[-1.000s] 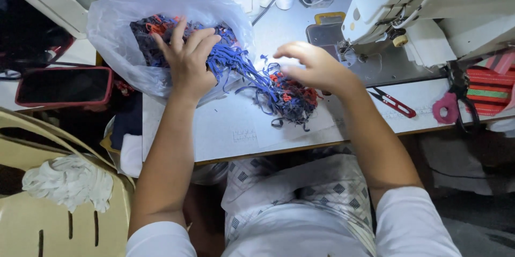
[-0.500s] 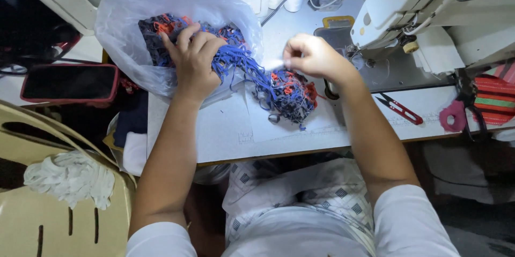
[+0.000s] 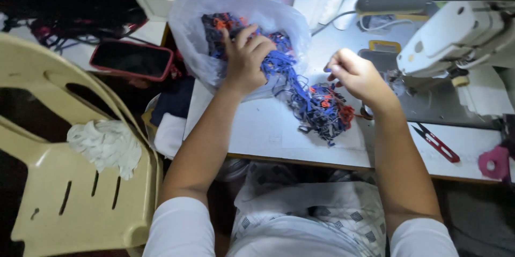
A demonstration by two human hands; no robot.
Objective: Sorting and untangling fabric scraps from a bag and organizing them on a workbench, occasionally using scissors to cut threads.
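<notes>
Left hand (image 3: pixel 244 61) pressed down on the tangled blue straps (image 3: pixel 300 93) spilling from the plastic bag (image 3: pixel 188 37) onto the worktop (image 3: pixel 257 128). Right hand (image 3: pixel 357 75) pinched one strap end, grip narrow. Best drawn slowly, bundle pinned, to avoid snagging.

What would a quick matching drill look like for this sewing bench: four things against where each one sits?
Things:
1. left hand
2. right hand
3. thread snips
4. phone

Places:
A. on the table right of the strap pile
B. left of the plastic bag, off the table
C. in the bag, on the blue straps
D. above the loose strap pile, fingers pinched

Pairs: 1-C, 2-D, 3-A, 4-B
</notes>
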